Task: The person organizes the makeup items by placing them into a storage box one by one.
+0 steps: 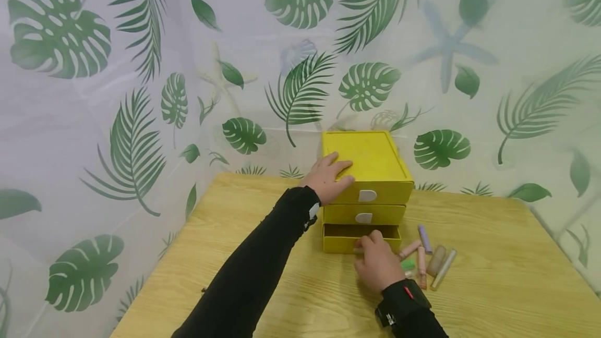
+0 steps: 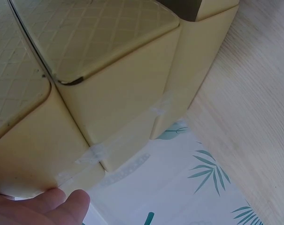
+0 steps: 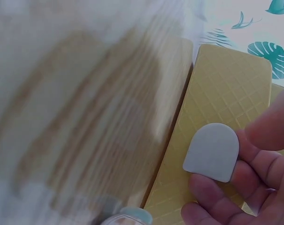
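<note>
A yellow cabinet [image 1: 368, 158] with three stacked drawers stands on the table. Its bottom drawer [image 1: 335, 245] is pulled partly out, and the visible inside is dark. My right hand [image 1: 379, 265] grips the front of this drawer by its white pull tab [image 3: 212, 152], with curled fingers along the tab's edge and the thumb [image 3: 271, 126] near the drawer's rim. The left hand [image 1: 327, 179] rests with spread fingers on the cabinet's top left edge. Two of its fingertips [image 2: 76, 204] show against the cabinet's side in the left wrist view.
Right of the drawer lie several short sticks, among them a purple stick [image 1: 424, 239], a brown stick [image 1: 436, 260], a pale long stick [image 1: 443, 270] and a green piece [image 1: 407, 265]. A leaf-patterned sheet [image 1: 300, 93] hangs behind the wooden table [image 1: 493, 275].
</note>
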Available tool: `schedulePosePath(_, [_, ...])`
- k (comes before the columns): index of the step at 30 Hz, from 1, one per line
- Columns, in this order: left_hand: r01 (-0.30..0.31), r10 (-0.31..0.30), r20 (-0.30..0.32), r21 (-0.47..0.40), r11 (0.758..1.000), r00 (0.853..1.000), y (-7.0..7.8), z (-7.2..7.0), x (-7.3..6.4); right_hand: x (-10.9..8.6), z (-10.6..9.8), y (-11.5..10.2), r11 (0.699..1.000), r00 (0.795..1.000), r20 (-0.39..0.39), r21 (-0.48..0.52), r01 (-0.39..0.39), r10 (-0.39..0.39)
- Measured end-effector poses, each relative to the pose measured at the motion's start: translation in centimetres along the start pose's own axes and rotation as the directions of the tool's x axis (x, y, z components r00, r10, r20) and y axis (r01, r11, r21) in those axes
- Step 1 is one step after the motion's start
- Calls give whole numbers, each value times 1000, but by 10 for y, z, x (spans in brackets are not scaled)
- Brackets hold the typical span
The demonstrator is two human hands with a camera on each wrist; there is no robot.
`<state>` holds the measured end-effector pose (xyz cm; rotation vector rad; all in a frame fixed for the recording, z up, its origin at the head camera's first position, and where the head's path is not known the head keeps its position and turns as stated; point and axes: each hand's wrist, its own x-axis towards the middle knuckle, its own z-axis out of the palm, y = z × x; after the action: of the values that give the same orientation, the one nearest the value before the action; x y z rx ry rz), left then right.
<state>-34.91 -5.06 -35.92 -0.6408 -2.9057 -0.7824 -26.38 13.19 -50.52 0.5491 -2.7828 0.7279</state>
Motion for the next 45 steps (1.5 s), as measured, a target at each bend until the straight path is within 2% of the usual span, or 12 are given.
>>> schedulePosePath(12, [9,-9,13,-2,1000,1000,-2,2,-2,-16,1,-8,1000,1000,12,-17,1,-1])
schedulePosePath(20, [-9,9,10,6,1000,1000,-1,0,-1,-26,-4,-16,999,998,53,-6,-35,35])
schedulePosePath(32, [-12,12,0,5,1000,1000,0,1,-1,-39,-3,-22,999,999,36,-22,-32,33])
schedulePosePath(45, [-12,12,-6,-16,1000,1000,-1,2,-1,-53,-11,-35,997,991,107,-26,-77,79])
